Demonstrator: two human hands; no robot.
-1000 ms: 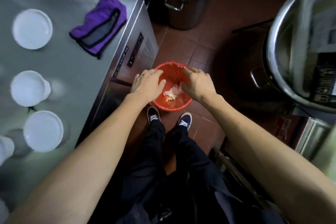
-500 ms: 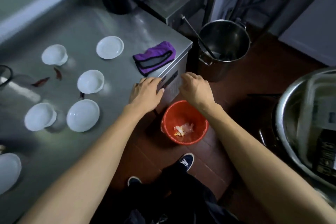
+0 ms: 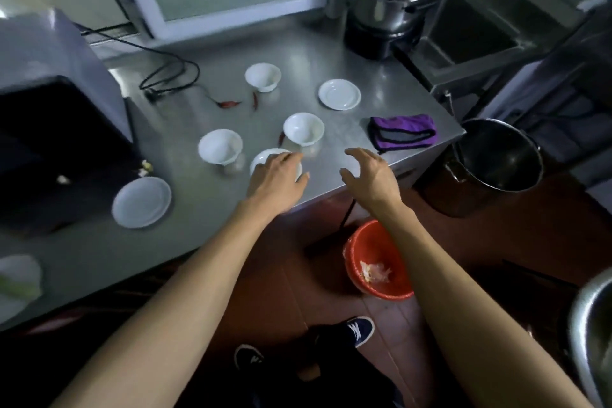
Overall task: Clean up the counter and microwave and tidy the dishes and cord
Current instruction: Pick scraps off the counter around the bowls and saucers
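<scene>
Stainless steel forms the counter (image 3: 334,53), which carries the dishes, the cord and the microwave. The black cord (image 3: 172,74) lies in a loose loop at 11 o'clock from the hands, its long run leading from 10 o'clock near the microwave (image 3: 56,129) toward the loop; its plug end is hard to make out. The microwave stands at 9 o'clock, cut off by the left frame edge, its dark front blurred.

A purple cloth (image 3: 402,134), folded, lies with its long axis running 9 to 3 o'clock near the counter's right corner. Red chilli peppers (image 3: 228,104) lie between the cord and the far bowl (image 3: 263,76). Two more bowls stand at centre, one (image 3: 303,128) at 12 o'clock from the left hand, one (image 3: 220,146) at 10 o'clock. A saucer (image 3: 339,93) sits at 1 o'clock and a plate (image 3: 141,202) at 8 o'clock.

The left hand (image 3: 278,180) reaches forward, palm down, fingers relaxed and spread over a small white dish (image 3: 265,157), which it largely hides; contact cannot be confirmed. The right hand (image 3: 371,177) hovers above the counter edge, fingers loosely curved, holding nothing.

On the floor at 5 o'clock stands a red bin (image 3: 357,255) containing scraps. A steel pot (image 3: 496,156) stands on the floor at 3 o'clock.
</scene>
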